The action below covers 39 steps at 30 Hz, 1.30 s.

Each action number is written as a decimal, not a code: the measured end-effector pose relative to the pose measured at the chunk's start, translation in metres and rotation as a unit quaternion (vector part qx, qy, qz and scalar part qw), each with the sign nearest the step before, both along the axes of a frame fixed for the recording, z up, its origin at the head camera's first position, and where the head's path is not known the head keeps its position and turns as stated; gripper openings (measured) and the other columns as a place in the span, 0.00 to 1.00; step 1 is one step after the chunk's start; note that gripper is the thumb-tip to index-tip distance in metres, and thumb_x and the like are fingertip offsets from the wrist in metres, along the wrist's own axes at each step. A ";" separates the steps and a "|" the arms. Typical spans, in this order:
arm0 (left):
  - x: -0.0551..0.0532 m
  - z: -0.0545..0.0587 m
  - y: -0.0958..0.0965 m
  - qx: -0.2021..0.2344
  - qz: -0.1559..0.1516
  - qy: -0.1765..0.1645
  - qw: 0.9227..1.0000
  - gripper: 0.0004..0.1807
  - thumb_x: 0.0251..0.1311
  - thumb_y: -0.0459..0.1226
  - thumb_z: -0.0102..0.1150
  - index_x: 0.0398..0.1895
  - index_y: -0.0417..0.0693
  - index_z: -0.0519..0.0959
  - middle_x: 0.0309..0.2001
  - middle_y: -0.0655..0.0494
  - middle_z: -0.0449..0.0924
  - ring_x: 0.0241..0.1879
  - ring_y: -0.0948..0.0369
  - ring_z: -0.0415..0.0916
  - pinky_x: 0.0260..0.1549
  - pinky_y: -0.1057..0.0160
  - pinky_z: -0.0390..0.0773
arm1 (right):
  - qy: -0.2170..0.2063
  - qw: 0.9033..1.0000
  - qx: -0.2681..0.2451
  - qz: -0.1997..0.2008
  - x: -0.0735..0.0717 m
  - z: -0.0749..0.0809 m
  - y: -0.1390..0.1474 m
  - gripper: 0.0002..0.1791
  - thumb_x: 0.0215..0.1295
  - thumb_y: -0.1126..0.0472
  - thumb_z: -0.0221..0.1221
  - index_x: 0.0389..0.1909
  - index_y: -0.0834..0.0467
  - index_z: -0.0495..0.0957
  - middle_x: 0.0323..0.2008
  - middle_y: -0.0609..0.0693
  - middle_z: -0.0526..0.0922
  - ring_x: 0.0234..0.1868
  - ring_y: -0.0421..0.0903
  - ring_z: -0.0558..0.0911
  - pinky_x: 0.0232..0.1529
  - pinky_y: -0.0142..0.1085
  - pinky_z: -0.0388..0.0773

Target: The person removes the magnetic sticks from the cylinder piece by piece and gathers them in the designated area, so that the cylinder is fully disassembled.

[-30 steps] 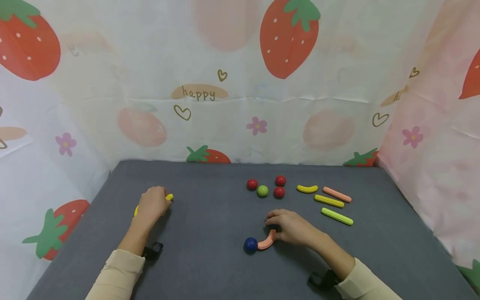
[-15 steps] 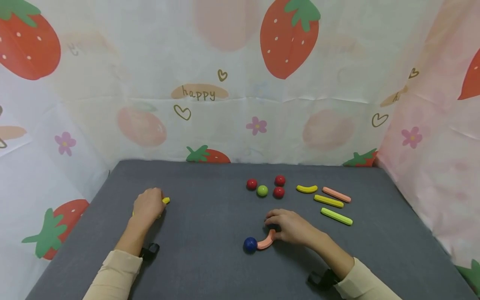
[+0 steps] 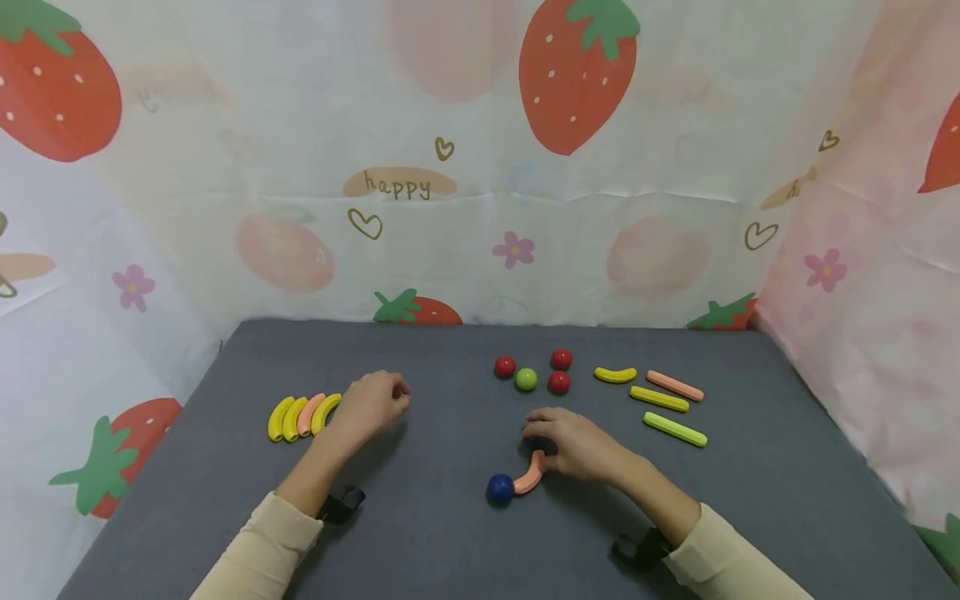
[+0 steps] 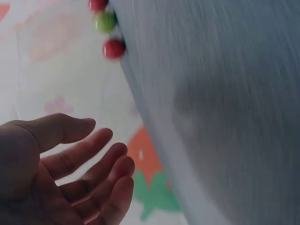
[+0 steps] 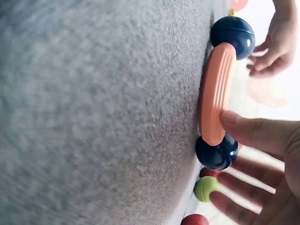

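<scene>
My right hand (image 3: 573, 447) is at the curved pink rod (image 5: 216, 93), its thumb pressing the rod's near end and its other fingers behind a dark blue ball (image 5: 216, 152) there. A second dark blue ball (image 3: 500, 489) touches the rod's opposite end. Loosely bent and holding nothing, my left hand (image 3: 372, 402) hovers over the table, right of a row of curved rods. That row has yellow rods (image 3: 281, 419) and one pink rod (image 3: 309, 414); my left wrist partly overlaps the rightmost yellow one (image 3: 326, 410).
Red balls (image 3: 558, 382) and one green ball (image 3: 527, 379) lie at the back middle of the dark grey table (image 3: 442, 542). To their right are a short curved yellow rod (image 3: 615, 376) and straight pink (image 3: 675, 386), yellow (image 3: 659, 398) and lime (image 3: 675, 429) rods. A printed curtain (image 3: 465, 108) hangs behind.
My left hand has let go of a curved yellow rod, leaving it in the row, and moved right. My right hand has shifted slightly up and left, turning the pink rod's end with it.
</scene>
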<state>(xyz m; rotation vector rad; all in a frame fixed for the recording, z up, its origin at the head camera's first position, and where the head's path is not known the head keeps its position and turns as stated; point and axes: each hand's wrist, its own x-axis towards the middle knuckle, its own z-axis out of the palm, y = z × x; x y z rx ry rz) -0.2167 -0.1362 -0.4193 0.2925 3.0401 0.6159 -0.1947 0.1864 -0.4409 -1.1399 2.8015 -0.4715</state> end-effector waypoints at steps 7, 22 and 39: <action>0.006 -0.012 0.054 0.030 -0.109 -0.028 0.993 0.08 0.63 0.37 0.61 0.42 0.45 0.84 0.41 0.51 0.83 0.43 0.54 0.81 0.49 0.50 0.78 | 0.024 0.995 -0.007 -0.101 0.003 0.000 -0.002 0.25 0.53 0.56 0.72 0.52 0.60 0.81 0.49 0.54 0.80 0.50 0.51 0.79 0.52 0.47 0.79; -0.001 -0.024 0.109 0.078 -0.225 -0.083 0.968 0.16 0.60 0.37 0.65 0.52 0.46 0.81 0.47 0.52 0.84 0.44 0.59 0.84 0.49 0.56 0.80 | -0.043 0.994 -0.028 -0.094 0.000 -0.004 -0.007 0.20 0.61 0.59 0.66 0.54 0.59 0.81 0.39 0.48 0.83 0.38 0.42 0.79 0.40 0.40 0.78; -0.006 -0.029 0.118 0.046 -0.201 -0.090 0.974 0.16 0.57 0.42 0.69 0.49 0.50 0.83 0.42 0.57 0.85 0.41 0.61 0.79 0.45 0.58 0.76 | -0.108 0.985 -0.072 -0.116 0.001 -0.003 -0.010 0.12 0.61 0.60 0.66 0.44 0.60 0.85 0.36 0.50 0.87 0.34 0.40 0.83 0.35 0.35 0.81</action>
